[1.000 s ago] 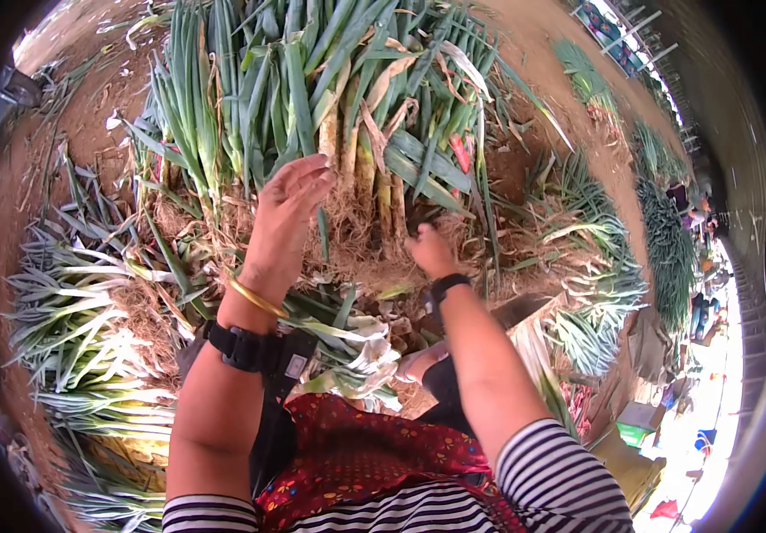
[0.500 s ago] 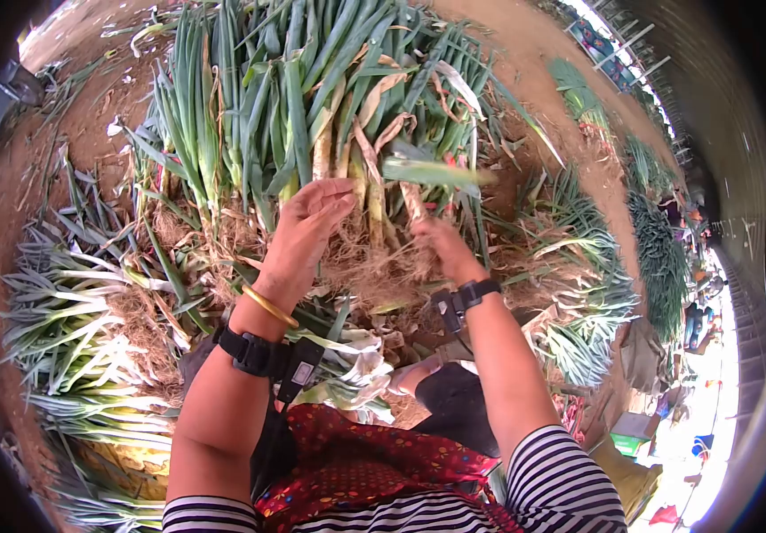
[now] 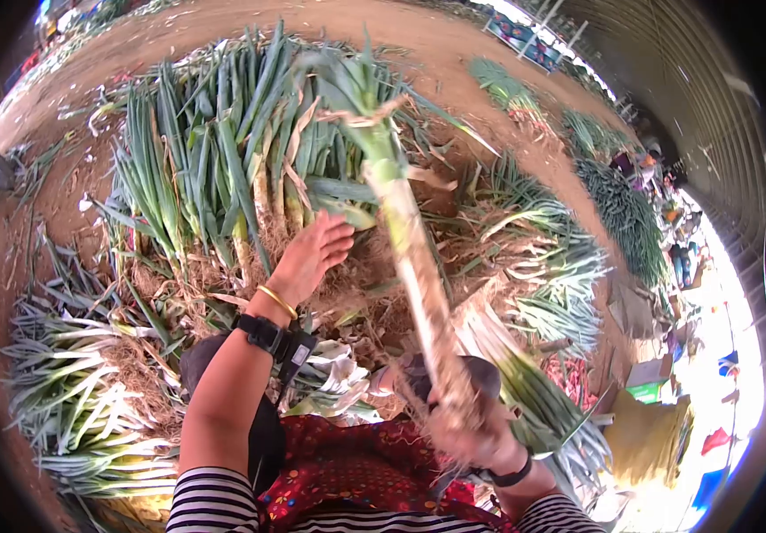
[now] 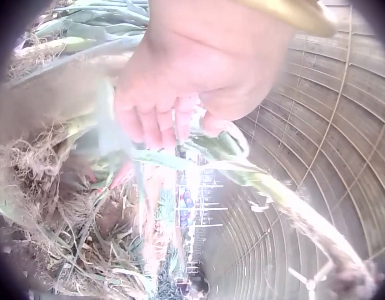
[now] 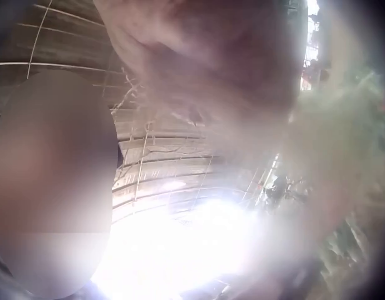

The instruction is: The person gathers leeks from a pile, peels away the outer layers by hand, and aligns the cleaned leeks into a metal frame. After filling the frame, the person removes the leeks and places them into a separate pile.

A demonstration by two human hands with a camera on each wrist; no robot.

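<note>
A thick leek (image 3: pixel 414 258) with a muddy stalk rises at a tilt across the head view, its leafy top up and its root end low. The right hand (image 3: pixel 476 435) grips it near the roots, close to the lap; in the right wrist view this hand (image 5: pixel 205 62) is blurred. Left of the stalk, the left hand (image 3: pixel 312 253) is raised with its fingers extended, holding nothing. The left wrist view has the left hand (image 4: pixel 192 75) in front of the leek (image 4: pixel 305 219); contact between them cannot be told there. Behind stands a dense bundle of leeks (image 3: pixel 223 151).
White-stalked leeks (image 3: pixel 90 355) lie in piles at the left, and more (image 3: pixel 561 258) at the right. Another bunch (image 3: pixel 525 382) lies beside the right arm. Dry roots and leaves litter the ground around the person's feet. A yellow sack (image 3: pixel 645 435) is at the lower right.
The right hand has taken a leek from the standing bundle and drawn it back and right, toward the lap. The left hand stays raised. The head view has shifted.
</note>
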